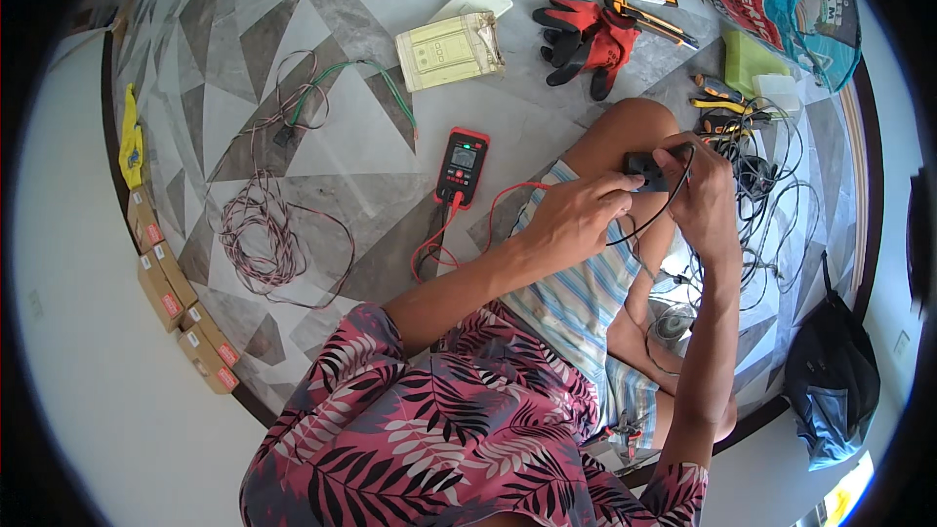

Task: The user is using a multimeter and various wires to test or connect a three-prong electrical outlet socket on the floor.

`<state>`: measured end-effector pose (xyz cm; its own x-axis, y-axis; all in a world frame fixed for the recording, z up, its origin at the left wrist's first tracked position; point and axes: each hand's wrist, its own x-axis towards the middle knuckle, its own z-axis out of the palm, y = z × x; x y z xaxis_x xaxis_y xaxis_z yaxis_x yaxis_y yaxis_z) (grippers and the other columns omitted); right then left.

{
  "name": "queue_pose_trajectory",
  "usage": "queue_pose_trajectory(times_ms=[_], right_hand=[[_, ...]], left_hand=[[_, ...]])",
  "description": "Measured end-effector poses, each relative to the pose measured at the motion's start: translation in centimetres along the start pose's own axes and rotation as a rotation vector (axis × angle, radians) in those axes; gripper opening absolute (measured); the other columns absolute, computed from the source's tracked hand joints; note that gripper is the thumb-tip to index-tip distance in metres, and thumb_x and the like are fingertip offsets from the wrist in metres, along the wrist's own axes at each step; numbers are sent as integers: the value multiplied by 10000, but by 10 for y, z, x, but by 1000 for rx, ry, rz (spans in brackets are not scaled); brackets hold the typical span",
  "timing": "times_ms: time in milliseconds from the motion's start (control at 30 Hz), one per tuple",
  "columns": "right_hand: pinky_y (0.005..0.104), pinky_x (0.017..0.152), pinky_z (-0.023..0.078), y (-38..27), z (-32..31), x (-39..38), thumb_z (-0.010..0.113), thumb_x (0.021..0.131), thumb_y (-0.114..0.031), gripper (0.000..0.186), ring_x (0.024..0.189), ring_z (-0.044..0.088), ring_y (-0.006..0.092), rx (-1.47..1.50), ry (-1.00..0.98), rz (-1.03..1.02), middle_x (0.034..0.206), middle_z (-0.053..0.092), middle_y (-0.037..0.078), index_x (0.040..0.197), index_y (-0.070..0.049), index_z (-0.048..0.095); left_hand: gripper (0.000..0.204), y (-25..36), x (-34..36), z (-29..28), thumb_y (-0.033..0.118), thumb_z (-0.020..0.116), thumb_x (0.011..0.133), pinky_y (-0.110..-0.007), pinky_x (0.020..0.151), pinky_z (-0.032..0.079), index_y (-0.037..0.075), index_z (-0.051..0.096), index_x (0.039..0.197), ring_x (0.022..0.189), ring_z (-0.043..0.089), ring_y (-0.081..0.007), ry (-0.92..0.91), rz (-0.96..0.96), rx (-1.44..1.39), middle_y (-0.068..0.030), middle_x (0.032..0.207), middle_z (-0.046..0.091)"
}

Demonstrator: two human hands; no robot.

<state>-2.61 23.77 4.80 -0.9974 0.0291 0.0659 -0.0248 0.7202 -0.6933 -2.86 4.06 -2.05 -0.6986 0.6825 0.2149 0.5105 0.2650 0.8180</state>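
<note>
Bright, soft light; sheen on floor (532, 122); baseboard (256, 410) bowed by fisheye; corners black.

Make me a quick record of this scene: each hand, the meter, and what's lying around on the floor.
Left hand: fingertips at a black electrical socket; grip unclear
Right hand: holding the socket
Meter: red-and-black digital multimeter, red and black leads attached
Left floor: coiled twisted wire
Floor ahead: red-and-black work gloves
Right floor: tangled black cords
Far left: cardboard boxes
</note>
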Motion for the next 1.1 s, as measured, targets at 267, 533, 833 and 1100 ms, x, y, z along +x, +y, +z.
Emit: queue_pose_trajectory(times_ms=[267, 533, 833, 1100], right_hand=[[442, 623, 481, -2, 0, 0, 663, 872, 74, 69, 713, 633, 436, -5, 0, 8, 813, 640, 215, 871, 73, 594], [447, 646, 489, -3, -1, -1, 668, 880, 54, 70, 744, 646, 432, -1, -6, 34, 827, 649, 211, 872, 69, 599], [451, 646, 486, 0, 0, -3, 672, 880, 48, 71, 741, 640, 430, 4, -1, 29, 834, 639, 211, 877, 65, 603], [446, 637, 493, 0, -2, -5, 684, 881, 34, 71, 748, 650, 439, -27, 21, 14, 850, 656, 212, 889, 52, 616]], left_hand=[[184, -2, -1, 2, -60, 694, 744, -381, 782, 599, 44, 651, 890, 976, 718, -257, 26, 2, -27, -43, 1292, 687], [152, 0, -1, 0, -46, 696, 764, -383, 770, 592, 41, 660, 884, 942, 717, -250, 10, -20, -18, -25, 1287, 688], [135, 0, -1, 0, -36, 702, 784, -382, 767, 591, 36, 679, 896, 945, 718, -249, 23, -19, -31, -24, 1276, 692], [154, 3, 2, 2, -47, 699, 777, -383, 769, 592, 27, 701, 912, 934, 721, -252, 40, -9, -47, -32, 1251, 702]])
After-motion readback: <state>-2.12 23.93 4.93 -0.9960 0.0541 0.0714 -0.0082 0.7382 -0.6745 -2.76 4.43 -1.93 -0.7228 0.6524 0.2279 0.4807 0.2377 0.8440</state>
